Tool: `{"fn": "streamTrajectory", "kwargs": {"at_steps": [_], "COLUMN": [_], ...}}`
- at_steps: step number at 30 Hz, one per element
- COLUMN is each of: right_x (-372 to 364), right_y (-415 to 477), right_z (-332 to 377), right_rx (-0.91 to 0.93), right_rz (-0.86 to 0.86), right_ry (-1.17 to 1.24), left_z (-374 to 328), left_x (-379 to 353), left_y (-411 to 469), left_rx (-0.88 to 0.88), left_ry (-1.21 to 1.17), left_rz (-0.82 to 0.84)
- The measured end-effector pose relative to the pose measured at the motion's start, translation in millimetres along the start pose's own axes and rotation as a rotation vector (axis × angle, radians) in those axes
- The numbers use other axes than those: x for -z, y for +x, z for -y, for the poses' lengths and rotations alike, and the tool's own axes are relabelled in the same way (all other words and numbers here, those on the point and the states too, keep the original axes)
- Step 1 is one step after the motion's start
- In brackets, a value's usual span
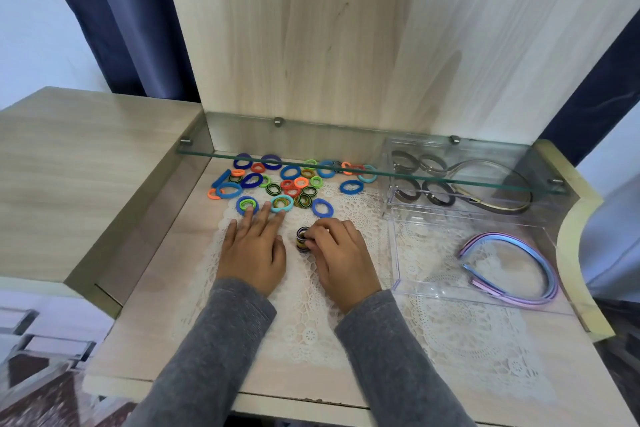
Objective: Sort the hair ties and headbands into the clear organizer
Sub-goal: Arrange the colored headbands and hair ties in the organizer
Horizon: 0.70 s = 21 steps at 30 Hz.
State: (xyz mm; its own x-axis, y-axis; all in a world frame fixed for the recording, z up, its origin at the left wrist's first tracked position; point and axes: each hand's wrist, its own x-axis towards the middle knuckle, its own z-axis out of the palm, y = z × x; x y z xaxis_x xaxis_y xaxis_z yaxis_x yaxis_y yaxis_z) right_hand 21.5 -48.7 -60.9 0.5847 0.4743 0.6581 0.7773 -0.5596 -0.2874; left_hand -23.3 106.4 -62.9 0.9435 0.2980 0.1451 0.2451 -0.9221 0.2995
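Pinching small stack of striped hair ties with right grip at table centre, on lace mat. Resting left grip flat beside it, fingers straight, fingertips touching loose ties piled toward back edge. At right edge, clear organizer: pastel headbands in front compartment, dark ties in back.

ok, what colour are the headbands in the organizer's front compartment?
Pink-lilac and light blue, slightly shiny. The head view shows the headbands clearly.
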Motion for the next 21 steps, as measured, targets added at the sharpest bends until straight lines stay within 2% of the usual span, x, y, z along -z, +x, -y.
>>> {"fn": "streamTrajectory", "kwargs": {"at_steps": [7, 16, 21], "right_x": [0.7, 3.5, 3.7], "right_y": [-0.9, -1.6, -2.6], "right_z": [-0.3, 2.0, 2.3], "right_rx": [0.0, -0.07, -0.098], "right_rz": [0.03, 0.181, 0.21], "right_ry": [-0.008, -0.028, -0.046], "left_z": [0.9, -0.1, 0.9], "left_x": [-0.9, 0.4, 0.0], "left_y": [0.8, 0.5, 0.9], "left_rx": [0.0, 0.005, -0.002], "left_ry": [0.007, -0.009, -0.008], "left_rz": [0.017, 0.011, 0.004]}}
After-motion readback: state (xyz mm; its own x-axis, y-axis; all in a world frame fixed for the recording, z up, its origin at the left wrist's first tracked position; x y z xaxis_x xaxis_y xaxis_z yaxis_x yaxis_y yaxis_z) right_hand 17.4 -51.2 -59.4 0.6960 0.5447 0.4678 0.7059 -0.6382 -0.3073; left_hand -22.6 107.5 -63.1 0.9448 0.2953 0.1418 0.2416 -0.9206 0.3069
